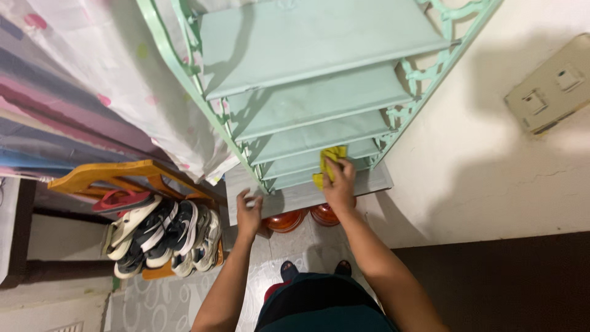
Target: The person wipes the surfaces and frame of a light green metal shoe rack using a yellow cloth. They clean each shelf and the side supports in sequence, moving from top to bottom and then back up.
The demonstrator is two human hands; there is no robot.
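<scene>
Head view: my right hand (339, 183) presses a crumpled yellow cloth (330, 161) flat against a low tier of the mint-green shelf rack (319, 98), fingers clamped on it. My left hand (247, 212) lies open, palm steadying the grey bottom board (295, 195). I'd wipe with even pressure along the smooth painted shelf, keeping clear of the ornate scrolled side frames. Sandals (161, 232) crowd an orange wooden rack (104, 175) nearby.

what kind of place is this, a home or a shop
Most likely a home, perhaps by an entryway. A wooden rack holds worn sandals and shoes, a mint green tiered shelf stands against a plain wall, and the right hand presses a yellow cloth on it.
</scene>
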